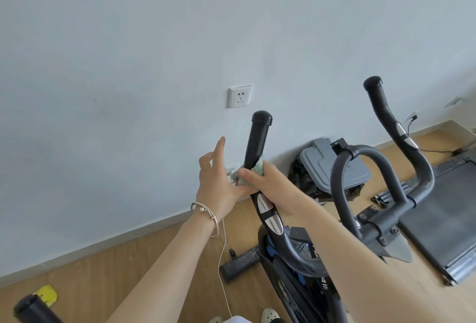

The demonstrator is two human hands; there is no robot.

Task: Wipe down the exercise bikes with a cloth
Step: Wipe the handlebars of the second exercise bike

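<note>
The crumpled pale green cloth (255,167) was wrapped round the black foam handlebar grip (257,140) of the black exercise bike (296,284). The right hand (268,185) clamped it there, fingers curled about cloth and bar. The left hand (215,181), thin silver bangle (206,216) at the wrist, stood released just beside it, fingers straight and pointing upward.

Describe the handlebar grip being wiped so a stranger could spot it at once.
Start at the white socket on the pale blue wall. Just below and right of it rises a black handlebar grip with a rounded end cap. Unlike the other grip farther right, which is bare, this one has the right hand wrapping a pale green cloth round it.
</note>
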